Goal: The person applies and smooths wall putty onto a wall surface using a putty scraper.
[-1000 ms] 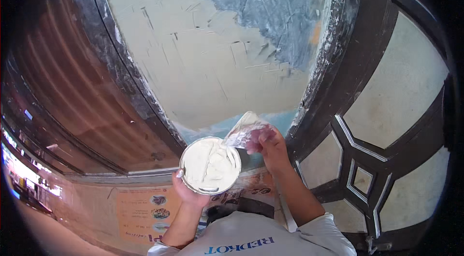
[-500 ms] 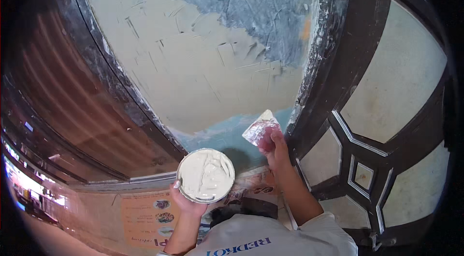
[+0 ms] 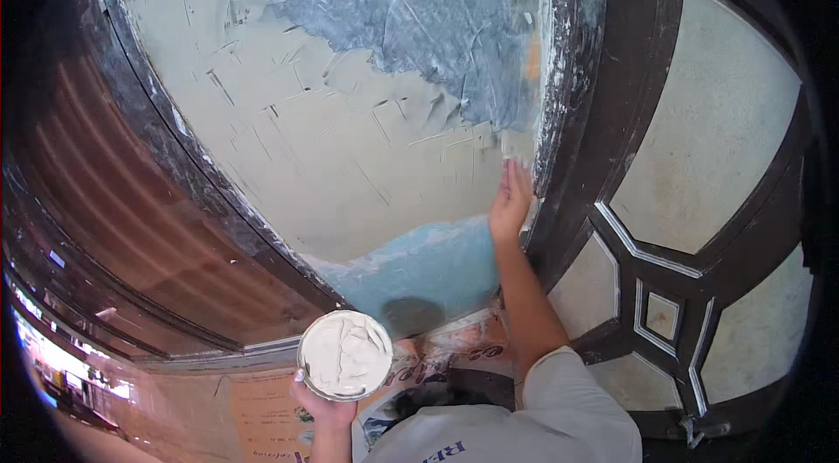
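Observation:
My left hand is closed round the side of a round tub, held low in front of the wall. Thick off-white putty fills it nearly to the rim. Up at the wall's right edge, my right hand presses a putty knife to the surface, fingers laid along the tool. The knife's blade is almost wholly hidden by the hand and blends with the wall. The wall is covered with cream putty, with a rough grey patch above and pale blue paint at the bottom.
A dark door with pale panels stands to the right, its frame edge smeared white. A brown shutter-like panel is on the left. Printed orange sheets lie below, near the wall's foot.
My right hand has risen from beside the blue paint to the wall's right edge, bringing the putty knife against the surface. The tub in my left hand sits slightly lower and further left.

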Demonstrator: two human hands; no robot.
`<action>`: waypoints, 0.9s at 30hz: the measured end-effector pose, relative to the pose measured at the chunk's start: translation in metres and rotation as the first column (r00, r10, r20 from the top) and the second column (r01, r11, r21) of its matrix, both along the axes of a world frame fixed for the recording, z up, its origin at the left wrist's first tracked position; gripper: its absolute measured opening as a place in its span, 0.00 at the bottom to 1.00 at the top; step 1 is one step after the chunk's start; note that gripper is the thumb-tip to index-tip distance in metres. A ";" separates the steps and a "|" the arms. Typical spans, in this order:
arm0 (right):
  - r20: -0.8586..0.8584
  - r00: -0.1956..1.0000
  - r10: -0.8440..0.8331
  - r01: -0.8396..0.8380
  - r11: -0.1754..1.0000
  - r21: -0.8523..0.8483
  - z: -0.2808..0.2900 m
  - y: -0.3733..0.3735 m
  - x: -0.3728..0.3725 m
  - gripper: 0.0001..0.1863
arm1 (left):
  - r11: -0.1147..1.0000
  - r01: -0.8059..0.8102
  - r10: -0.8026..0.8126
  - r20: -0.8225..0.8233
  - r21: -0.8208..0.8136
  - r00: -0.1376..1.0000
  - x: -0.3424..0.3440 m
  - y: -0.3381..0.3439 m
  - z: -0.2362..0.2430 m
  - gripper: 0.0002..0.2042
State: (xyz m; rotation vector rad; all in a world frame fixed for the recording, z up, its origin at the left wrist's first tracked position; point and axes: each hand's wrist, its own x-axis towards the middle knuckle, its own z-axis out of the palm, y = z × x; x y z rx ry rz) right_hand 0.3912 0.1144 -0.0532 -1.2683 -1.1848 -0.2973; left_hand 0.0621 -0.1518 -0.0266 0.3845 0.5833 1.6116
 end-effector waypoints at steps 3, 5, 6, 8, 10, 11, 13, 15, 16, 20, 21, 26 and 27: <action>0.002 1.000 -0.026 0.026 0.996 -0.081 -0.018 0.004 -0.044 0.23 | 1.000 -0.023 0.023 -0.009 -0.002 1.000 -0.004 -0.001 -0.002 0.38; 0.019 1.000 -0.018 0.020 0.992 -0.122 -0.032 -0.013 -0.061 0.23 | 0.999 -0.035 0.035 0.006 -0.002 0.999 -0.007 -0.001 0.000 0.37; 0.012 0.998 0.068 -0.066 0.992 -0.111 -0.040 -0.022 -0.064 0.23 | 0.999 -0.032 0.032 0.006 0.001 0.999 -0.008 0.000 0.000 0.37; 0.008 0.989 0.149 -0.148 0.984 -0.097 -0.046 -0.022 -0.056 0.23 | 0.999 -0.020 0.019 0.028 0.031 0.999 -0.008 0.000 0.001 0.37; -0.119 0.990 0.074 -0.082 0.995 -0.059 -0.045 -0.014 -0.032 0.23 | 0.999 -0.012 0.011 0.013 0.031 1.000 -0.010 0.002 0.000 0.37; -0.120 0.990 0.075 -0.083 0.995 -0.062 -0.034 -0.008 -0.027 0.23 | 0.999 -0.009 0.009 -0.005 0.030 1.000 -0.012 0.001 0.000 0.37; -0.381 0.912 0.151 -0.120 0.987 0.103 -0.005 0.002 -0.017 0.23 | 0.999 -0.001 0.002 -0.016 0.048 1.000 -0.011 0.003 0.001 0.38; -0.250 0.968 0.021 -0.010 0.999 0.043 -0.012 0.012 -0.021 0.23 | 0.997 0.021 -0.019 -0.026 0.071 0.999 -0.007 0.008 0.001 0.38; -0.111 0.989 -0.103 0.103 0.995 -0.006 -0.018 0.019 -0.026 0.23 | 0.998 0.034 -0.034 0.003 0.051 0.999 -0.005 0.010 -0.002 0.38; 0.010 0.974 0.227 -0.217 0.941 -0.259 -0.066 -0.034 -0.115 0.23 | 1.000 0.010 -0.010 0.046 0.000 0.999 -0.008 0.013 -0.006 0.38; 0.066 0.924 0.377 -0.329 0.871 -0.365 -0.074 -0.052 -0.121 0.22 | 1.000 0.017 -0.017 0.046 -0.001 0.999 -0.007 0.013 -0.006 0.38; -0.141 0.953 0.269 -0.297 0.921 -0.253 -0.089 -0.056 -0.074 0.23 | 0.999 0.038 -0.039 0.036 0.018 0.999 -0.004 0.018 0.000 0.38; -0.228 0.962 0.150 -0.199 0.957 -0.212 -0.086 -0.041 -0.059 0.24 | 0.999 0.039 -0.040 0.036 0.018 0.999 -0.003 0.018 0.001 0.38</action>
